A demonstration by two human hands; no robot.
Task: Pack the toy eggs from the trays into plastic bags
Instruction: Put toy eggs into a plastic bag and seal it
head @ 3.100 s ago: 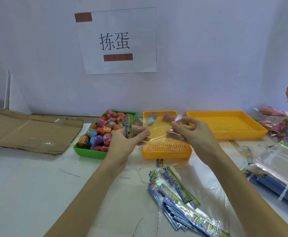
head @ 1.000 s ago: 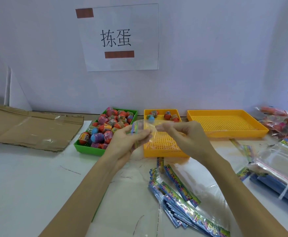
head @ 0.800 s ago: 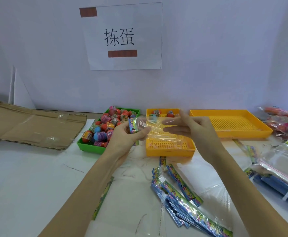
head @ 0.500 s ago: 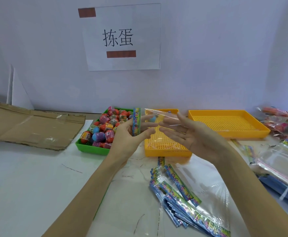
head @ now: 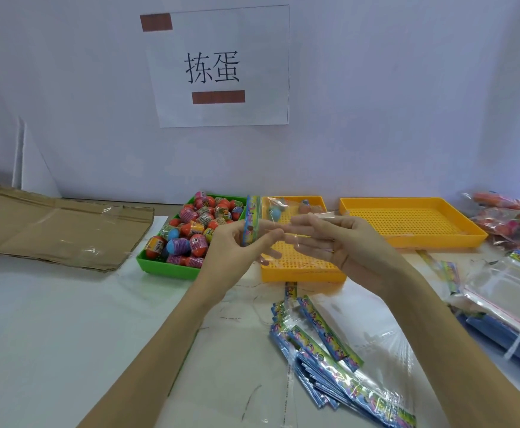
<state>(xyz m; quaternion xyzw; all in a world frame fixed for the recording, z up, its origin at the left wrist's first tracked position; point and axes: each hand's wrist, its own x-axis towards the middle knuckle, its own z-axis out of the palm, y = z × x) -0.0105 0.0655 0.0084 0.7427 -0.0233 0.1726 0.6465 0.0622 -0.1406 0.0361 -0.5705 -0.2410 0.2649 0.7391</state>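
My left hand (head: 230, 251) pinches the colourful header strip of a clear plastic bag (head: 278, 233) between thumb and fingers, the strip standing nearly upright just past my fingertips. My right hand (head: 342, 242) lies flat against the bag's clear film, its fingers (head: 306, 225) straight and held close together, pointing left toward my left thumb; the film runs across them, and I cannot tell whether the thumb presses it from behind. The two hands almost meet, fingertips just apart, with the bag stretched between them.

Directly beyond my fingers sits a small yellow tray (head: 302, 267) with a perforated floor; a few toy eggs (head: 274, 213) rest at its far end, seen partly through the film. Just left of my left fingers is the green tray (head: 166, 268), heaped with toy eggs in red, orange, purple and blue wrappers. To the right of my right hand, a larger yellow tray (head: 413, 223) lies on the white table (head: 51, 319).

Beneath my right forearm, nearer me than the fingers, a fanned stack of flat bags (head: 323, 344) with blue and green headers lies on the table. Far right of my fingers there are more clear bags (head: 505, 291) and some filled packets (head: 505, 217). Far left lies flattened cardboard (head: 57, 230). On the wall beyond everything, a paper sign (head: 218, 66) is held by brown tape.
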